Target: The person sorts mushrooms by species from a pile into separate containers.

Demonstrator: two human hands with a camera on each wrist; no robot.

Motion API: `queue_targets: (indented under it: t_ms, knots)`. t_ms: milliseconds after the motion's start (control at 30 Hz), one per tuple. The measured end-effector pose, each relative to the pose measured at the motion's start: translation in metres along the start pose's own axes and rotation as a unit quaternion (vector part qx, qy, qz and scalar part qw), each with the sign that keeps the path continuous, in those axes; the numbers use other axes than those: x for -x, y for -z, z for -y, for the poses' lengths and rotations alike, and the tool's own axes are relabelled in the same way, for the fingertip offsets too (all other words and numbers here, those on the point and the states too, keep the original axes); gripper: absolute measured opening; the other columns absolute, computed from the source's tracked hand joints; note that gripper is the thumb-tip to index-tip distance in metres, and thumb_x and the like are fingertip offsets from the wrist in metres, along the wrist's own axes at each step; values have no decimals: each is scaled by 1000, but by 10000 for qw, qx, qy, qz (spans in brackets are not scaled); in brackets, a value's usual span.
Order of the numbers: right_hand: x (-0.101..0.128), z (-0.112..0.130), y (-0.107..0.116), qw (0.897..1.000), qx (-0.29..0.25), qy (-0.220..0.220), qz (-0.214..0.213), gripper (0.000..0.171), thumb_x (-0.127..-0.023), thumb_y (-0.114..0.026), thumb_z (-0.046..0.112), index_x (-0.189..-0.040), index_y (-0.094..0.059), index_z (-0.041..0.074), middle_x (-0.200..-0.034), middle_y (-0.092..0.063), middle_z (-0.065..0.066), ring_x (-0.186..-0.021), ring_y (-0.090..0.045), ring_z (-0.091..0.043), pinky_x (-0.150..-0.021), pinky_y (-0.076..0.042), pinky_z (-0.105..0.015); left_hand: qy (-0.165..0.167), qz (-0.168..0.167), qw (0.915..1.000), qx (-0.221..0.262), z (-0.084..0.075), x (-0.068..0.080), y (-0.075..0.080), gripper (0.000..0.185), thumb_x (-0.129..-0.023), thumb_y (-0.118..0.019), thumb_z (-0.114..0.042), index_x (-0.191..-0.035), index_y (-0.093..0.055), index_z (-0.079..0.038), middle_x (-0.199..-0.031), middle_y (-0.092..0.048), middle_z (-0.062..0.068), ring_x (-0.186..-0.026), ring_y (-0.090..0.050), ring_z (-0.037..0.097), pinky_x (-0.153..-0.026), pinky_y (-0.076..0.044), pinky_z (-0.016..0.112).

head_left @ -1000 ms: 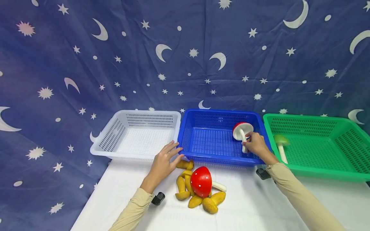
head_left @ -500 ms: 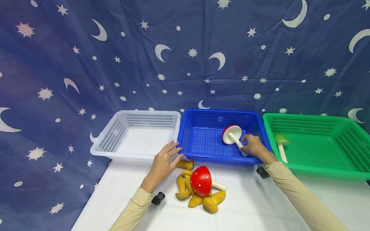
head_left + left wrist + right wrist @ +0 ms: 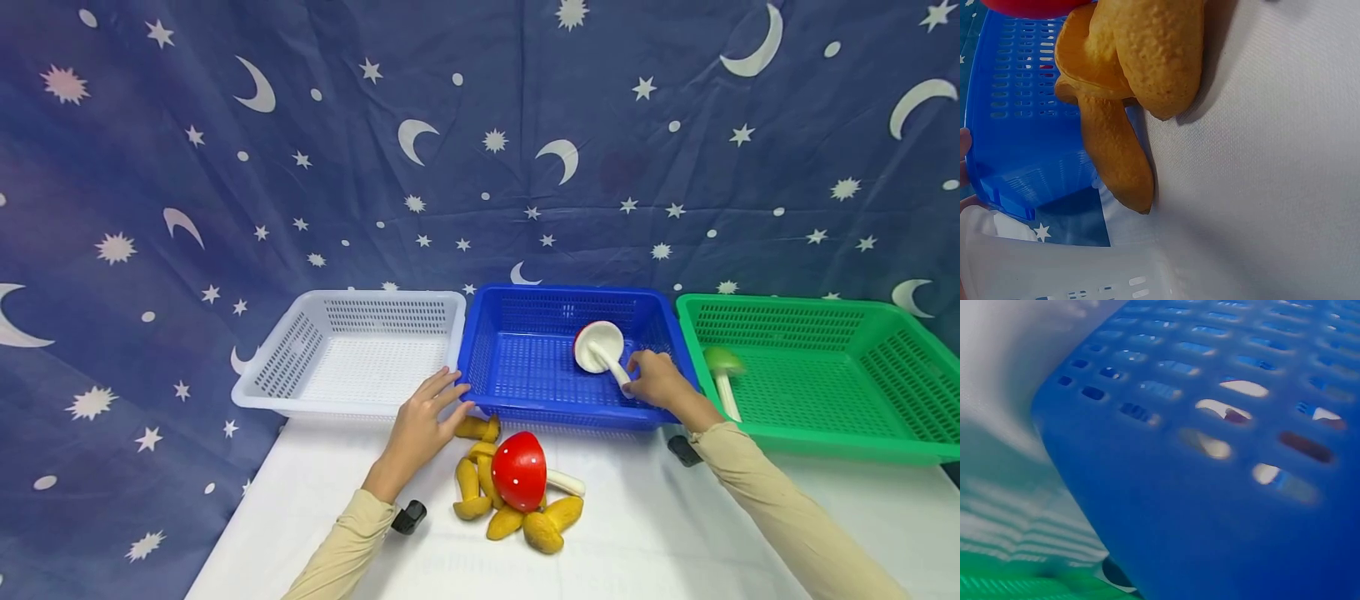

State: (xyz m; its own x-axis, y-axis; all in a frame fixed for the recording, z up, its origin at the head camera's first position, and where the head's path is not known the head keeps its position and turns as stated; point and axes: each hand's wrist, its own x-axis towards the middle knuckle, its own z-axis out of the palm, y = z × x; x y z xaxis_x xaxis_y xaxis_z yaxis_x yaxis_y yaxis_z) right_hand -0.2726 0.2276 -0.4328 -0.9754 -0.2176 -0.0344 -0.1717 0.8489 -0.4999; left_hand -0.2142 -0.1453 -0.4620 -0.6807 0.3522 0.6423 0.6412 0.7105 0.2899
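Note:
A red-capped toy mushroom [image 3: 600, 348] lies inside the blue basket [image 3: 525, 408], its white underside turned up and its stem slanting toward my right hand [image 3: 660, 383]. Curled fingers of that hand hold the stem's end, partly hiding it. My left hand [image 3: 422, 425] rests with spread fingers at the front rims, where the white basket [image 3: 315, 407] and the blue one meet. Before it on the table lie several yellow-brown toy mushrooms [image 3: 468, 492] and another red-capped mushroom [image 3: 519, 471] with white dots. The right wrist view shows the blue basket's slotted wall [image 3: 1147, 462], with pale pieces behind it.
To the right stands a green basket [image 3: 847, 450] holding a green-capped mushroom [image 3: 723, 371] at its left end. The three baskets form a row at the back of the white-covered table [image 3: 637, 533]. A dark blue star-patterned cloth [image 3: 337, 192] hangs behind.
The red-capped mushroom in the blue basket has shifted left and tilted, its stem now slanting. My right hand has moved slightly lower and left. My left hand has stayed in place.

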Motion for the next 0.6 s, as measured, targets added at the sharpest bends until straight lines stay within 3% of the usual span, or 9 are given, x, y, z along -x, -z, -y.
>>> queue_targets:
  t_ms: [333,600]
  knots:
    - [21,17,12,9977,24,422,-536,28,-80,-72,8,-99,-62,-10,-83,-63,-19,-77,-58,-30,-67,-51,-44,65,71,9999,-52,0,0,0,27,-85,-71,-20,-107,-71,-4,-121,-62,15,-122,-50,32,-98,-43,42]
    - [47,32,24,9938,-222,691,-842,23,-82,-70,7,-99,-63,-6,-85,-65,-14,-79,-61,-28,-69,-53,-44,34,28,10000,-32,0,1,0,26,-84,-72,-20,-105,-72,-4,-120,-62,15,-121,-51,33,-97,-44,44]
